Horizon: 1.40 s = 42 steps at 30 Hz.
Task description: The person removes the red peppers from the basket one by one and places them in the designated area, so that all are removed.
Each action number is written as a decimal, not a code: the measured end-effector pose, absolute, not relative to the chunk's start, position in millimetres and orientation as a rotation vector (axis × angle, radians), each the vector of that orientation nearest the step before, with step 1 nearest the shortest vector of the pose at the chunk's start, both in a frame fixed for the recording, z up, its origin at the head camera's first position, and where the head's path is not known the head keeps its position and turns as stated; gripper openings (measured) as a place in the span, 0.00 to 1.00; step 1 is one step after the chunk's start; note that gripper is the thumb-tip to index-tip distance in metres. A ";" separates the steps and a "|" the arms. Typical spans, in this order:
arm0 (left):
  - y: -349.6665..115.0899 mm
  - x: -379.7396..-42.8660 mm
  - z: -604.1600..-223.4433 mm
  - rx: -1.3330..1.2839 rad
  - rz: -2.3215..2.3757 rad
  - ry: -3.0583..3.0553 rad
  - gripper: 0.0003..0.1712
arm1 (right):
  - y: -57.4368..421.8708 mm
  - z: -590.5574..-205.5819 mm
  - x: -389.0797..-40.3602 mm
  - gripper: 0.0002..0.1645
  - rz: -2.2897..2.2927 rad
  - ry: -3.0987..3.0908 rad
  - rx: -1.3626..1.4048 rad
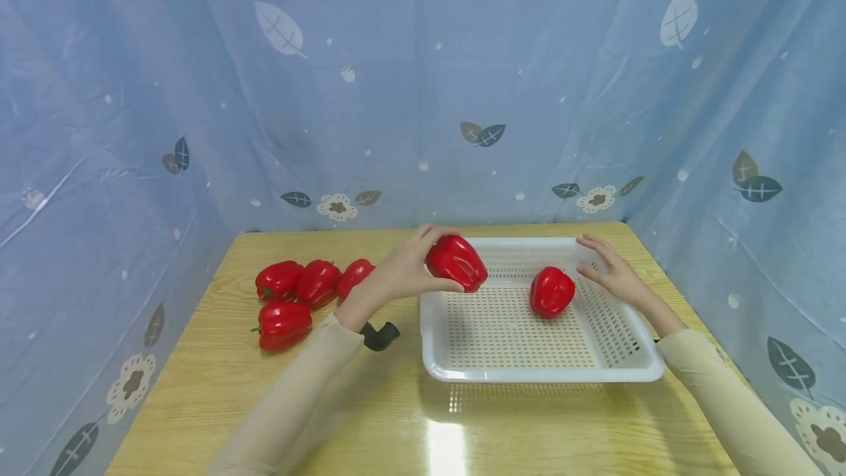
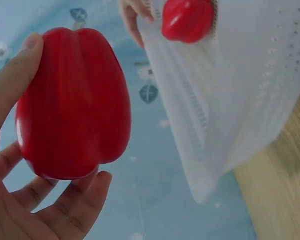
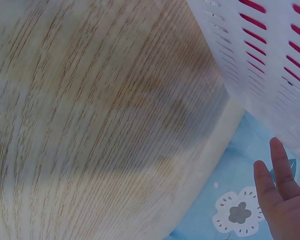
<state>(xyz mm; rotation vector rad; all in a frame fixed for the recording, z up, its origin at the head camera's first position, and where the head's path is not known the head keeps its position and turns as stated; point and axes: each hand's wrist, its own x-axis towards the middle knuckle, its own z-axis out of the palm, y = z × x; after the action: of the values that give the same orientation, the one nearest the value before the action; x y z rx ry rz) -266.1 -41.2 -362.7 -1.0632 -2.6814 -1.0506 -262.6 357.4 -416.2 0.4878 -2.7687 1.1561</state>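
Note:
My left hand holds a red bell pepper above the left part of a white perforated plastic basket. In the left wrist view, thumb and fingers curl round this bell pepper. A second red bell pepper lies inside the basket, right of its middle. My right hand is by the basket's right rim, its fingers extended and nothing in its grasp. The right wrist view has that hand beside the basket's outer wall; whether it touches the basket, I cannot tell.
Several more red bell peppers lie at the left on the wooden table, one partly behind my left arm. Black wrist gear shows by my left sleeve. A blue patterned curtain encloses the table's back and sides.

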 end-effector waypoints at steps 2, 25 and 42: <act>-49.0 -265.9 -362.7 -1.025 -1.073 -2.677 0.48 | 363.0 -422.8 -268.6 0.36 1.152 -2.766 0.486; -123.8 -257.9 -388.9 -0.744 -1.049 -2.709 0.47 | 353.5 -414.2 -260.0 0.36 1.161 -2.781 0.457; -171.6 -242.6 -418.9 -0.642 -1.010 -2.804 0.49 | 354.9 -414.7 -261.8 0.36 1.151 -2.777 0.458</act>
<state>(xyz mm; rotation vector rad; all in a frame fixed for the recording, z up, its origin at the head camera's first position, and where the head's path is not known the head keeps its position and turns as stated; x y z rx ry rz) -242.6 -171.6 -418.9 -0.6418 -2.8035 -1.0100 -261.8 354.9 -414.7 0.4583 -2.7766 1.1514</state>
